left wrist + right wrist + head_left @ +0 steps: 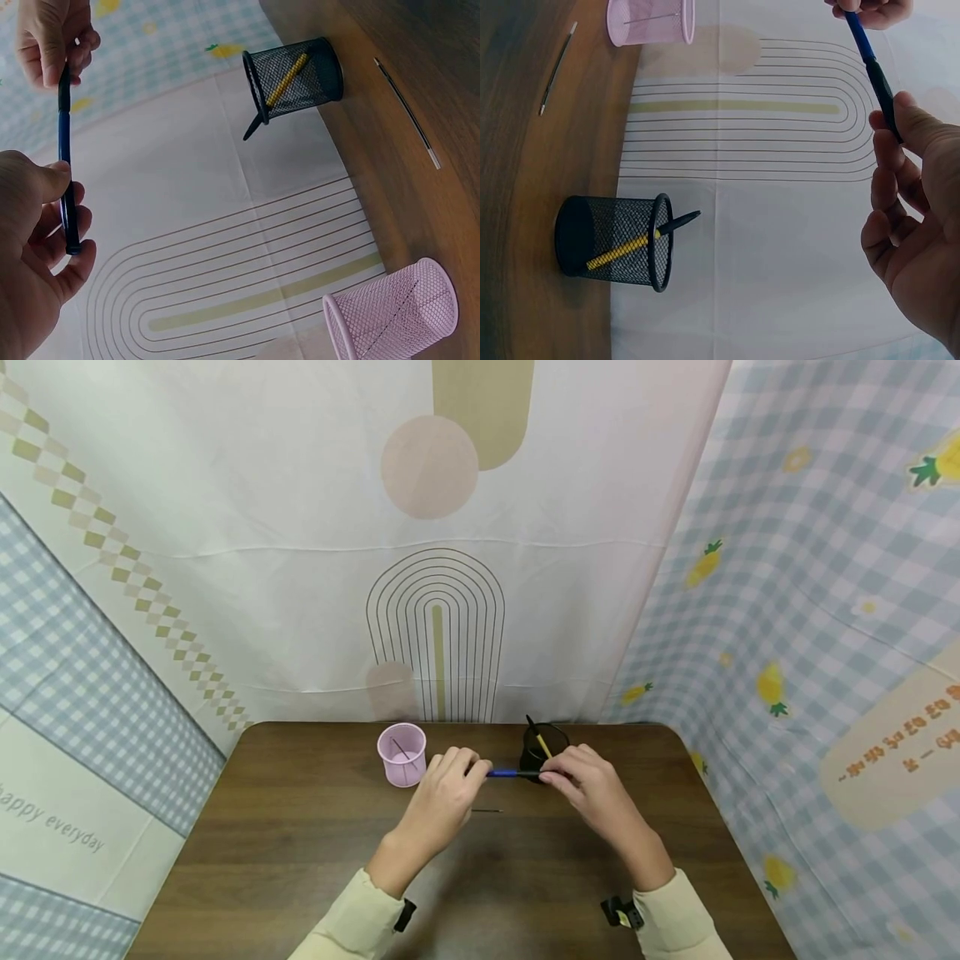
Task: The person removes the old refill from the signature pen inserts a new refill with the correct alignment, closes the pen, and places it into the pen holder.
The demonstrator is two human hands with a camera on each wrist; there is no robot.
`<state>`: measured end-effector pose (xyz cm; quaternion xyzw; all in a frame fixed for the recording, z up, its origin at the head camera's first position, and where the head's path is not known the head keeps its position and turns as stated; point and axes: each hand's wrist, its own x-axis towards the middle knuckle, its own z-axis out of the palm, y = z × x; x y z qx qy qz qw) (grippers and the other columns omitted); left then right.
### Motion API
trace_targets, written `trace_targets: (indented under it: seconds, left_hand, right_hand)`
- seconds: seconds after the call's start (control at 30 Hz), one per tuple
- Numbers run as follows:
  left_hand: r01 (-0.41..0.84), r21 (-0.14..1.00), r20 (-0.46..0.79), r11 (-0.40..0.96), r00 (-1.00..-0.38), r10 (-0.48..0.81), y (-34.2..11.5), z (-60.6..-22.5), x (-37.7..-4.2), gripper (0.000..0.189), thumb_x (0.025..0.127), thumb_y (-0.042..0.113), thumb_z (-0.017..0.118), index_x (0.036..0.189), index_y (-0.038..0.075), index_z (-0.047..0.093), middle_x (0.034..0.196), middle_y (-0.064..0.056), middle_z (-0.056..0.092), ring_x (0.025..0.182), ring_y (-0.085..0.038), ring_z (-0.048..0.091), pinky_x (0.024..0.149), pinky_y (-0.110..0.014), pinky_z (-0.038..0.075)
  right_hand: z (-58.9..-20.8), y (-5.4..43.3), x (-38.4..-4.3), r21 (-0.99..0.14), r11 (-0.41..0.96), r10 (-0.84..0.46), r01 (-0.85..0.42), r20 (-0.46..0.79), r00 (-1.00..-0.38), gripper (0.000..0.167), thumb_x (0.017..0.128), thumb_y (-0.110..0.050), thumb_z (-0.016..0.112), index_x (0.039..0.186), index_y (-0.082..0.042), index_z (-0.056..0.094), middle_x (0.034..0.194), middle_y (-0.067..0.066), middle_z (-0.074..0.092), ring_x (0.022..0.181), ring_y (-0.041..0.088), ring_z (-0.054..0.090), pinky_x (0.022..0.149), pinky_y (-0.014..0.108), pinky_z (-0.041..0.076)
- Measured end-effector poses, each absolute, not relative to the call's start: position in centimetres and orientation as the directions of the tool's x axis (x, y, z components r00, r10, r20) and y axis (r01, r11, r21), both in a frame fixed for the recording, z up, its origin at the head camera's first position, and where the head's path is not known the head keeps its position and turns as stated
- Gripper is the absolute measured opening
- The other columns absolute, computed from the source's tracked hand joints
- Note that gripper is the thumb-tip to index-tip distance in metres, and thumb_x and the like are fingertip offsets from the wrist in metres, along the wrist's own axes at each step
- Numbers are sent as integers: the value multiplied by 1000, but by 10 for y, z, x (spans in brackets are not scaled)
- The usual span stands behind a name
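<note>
Between both hands a blue pen (504, 773) with a black end is held level above the table. My left hand (445, 793) grips its blue barrel, thumb and fingers curled round it. At the black end, my right hand (597, 793) pinches the pen (883, 94) between thumb and fingers. Below the hands a thin pen refill (409, 112) lies on the wooden table (300, 860). Near the left hand stands a pink mesh pen cup (401, 774) with a thin dark refill inside. Behind the right hand is a black mesh pen cup (615, 240) holding a yellow and black pen (630, 247).
A white patterned cloth (300, 610) hangs behind the table's back edge. Blue checked cloths hang at the left (75, 618) and right (750, 568) sides. A black wrist strap (621, 912) sits at the right sleeve.
</note>
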<state>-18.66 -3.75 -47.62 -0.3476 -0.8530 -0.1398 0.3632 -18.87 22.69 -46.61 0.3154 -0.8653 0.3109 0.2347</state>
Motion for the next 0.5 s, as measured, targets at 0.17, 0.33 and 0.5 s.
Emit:
trace_targets:
  seconds: [0.17,0.33,0.5]
  left_hand:
    - [699,10,717,715,-504,482,-38,-477,-186,12,102,12,53,102,9,65,93,-3,61,86,-22,58,67,-33,43]
    - [700,26,722,713,-507,471,-38,-479,-186,13,102,12,53,102,9,66,94,-4,62,86,-22,58,67,-33,43]
    - [708,41,725,705,-506,466,-38,-480,-185,13,101,11,55,103,8,67,94,-4,62,86,-23,59,67,-33,43]
  right_hand:
    - [-469,225,-188,-411,609,-382,-678,598,-705,4,94,-14,74,96,-14,77,88,-9,68,80,5,53,66,18,47]
    - [-471,225,-185,-449,626,-358,-638,561,-746,14,89,-8,78,102,-14,77,89,-11,66,79,2,52,63,20,49]
    - [-473,225,-184,-453,642,-351,-619,543,-762,21,86,-7,81,103,-15,73,87,-9,61,77,3,52,63,20,48]
